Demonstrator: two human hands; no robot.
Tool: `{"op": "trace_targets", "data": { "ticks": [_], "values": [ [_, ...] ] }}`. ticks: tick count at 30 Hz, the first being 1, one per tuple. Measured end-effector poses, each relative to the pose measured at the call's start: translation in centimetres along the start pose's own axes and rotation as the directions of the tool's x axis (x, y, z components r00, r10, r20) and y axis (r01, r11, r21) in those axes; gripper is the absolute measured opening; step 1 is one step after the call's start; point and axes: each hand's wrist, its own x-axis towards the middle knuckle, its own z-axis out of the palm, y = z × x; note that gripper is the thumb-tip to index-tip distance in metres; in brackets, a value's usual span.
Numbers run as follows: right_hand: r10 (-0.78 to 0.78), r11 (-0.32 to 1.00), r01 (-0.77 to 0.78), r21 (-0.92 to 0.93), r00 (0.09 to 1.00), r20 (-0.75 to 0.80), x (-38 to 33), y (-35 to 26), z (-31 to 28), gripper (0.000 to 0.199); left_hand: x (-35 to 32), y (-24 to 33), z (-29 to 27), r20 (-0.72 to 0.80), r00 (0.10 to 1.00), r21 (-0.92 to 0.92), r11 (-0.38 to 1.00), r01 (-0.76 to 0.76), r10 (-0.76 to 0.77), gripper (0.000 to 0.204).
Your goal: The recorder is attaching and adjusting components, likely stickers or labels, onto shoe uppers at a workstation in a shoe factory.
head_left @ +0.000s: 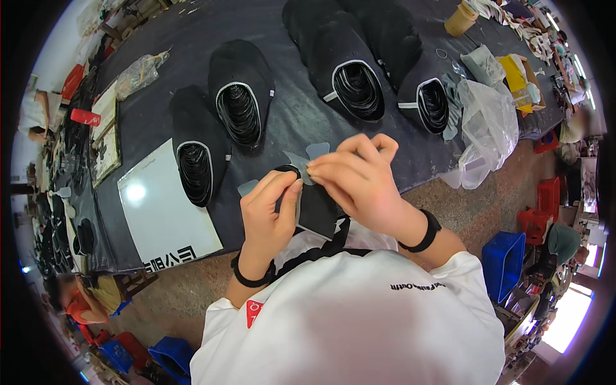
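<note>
My left hand [264, 210] is closed in a pinch on the edge of a black fabric piece [316, 208], which looks like a shoe upper, at the table's near edge. My right hand [364, 181] pinches a translucent plastic piece [296, 160] against the same edge, close to my left fingertips. Another translucent piece [317, 150] lies just beyond my right fingers, and one more [246, 188] shows beside my left hand. Parts of the black piece are hidden behind my hands. Past them lie nested stacks of black shoe uppers [242, 70] with white-trimmed openings.
A glossy white board [165, 202] lies at left on the dark-covered table [282, 102]. Clear plastic bags [484, 131], a yellow box [516, 80] and a tan container [461, 19] are at right. Blue bins [504, 264] and red stools [547, 196] stand on the floor.
</note>
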Motion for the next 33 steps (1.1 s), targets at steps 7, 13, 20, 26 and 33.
{"op": "trace_targets", "data": {
  "ticks": [7,13,20,26,33],
  "values": [
    [0.032,0.987,-0.047,-0.152,0.995,-0.099,-0.7,0.1,-0.1,0.018,0.1,0.2,0.8,0.096,0.993,0.067,0.995,-0.072,0.065,0.007],
    [0.39,0.588,-0.423,0.69,0.895,0.217,-1.7,2.4,-1.3,0.006,0.8,-0.6,2.9,0.301,0.886,-0.519,0.719,0.462,-0.351,0.013],
    [0.651,-0.478,-0.089,0.874,0.632,0.42,-6.8,5.6,-4.6,0.007,2.2,-1.0,6.3,0.227,0.897,-0.782,0.478,0.401,-0.38,0.027],
    [0.959,-0.114,-0.181,0.977,0.236,0.156,-20.8,15.3,-11.1,0.007,4.1,-0.8,9.9,0.251,0.873,-0.853,0.33,0.404,-0.419,0.029],
    [0.859,0.066,-0.745,0.663,-0.296,-0.417,-41.9,31.7,-17.4,0.011,4.8,1.6,16.3,0.382,0.82,-0.759,0.361,0.541,-0.425,0.027]
  ]
}}
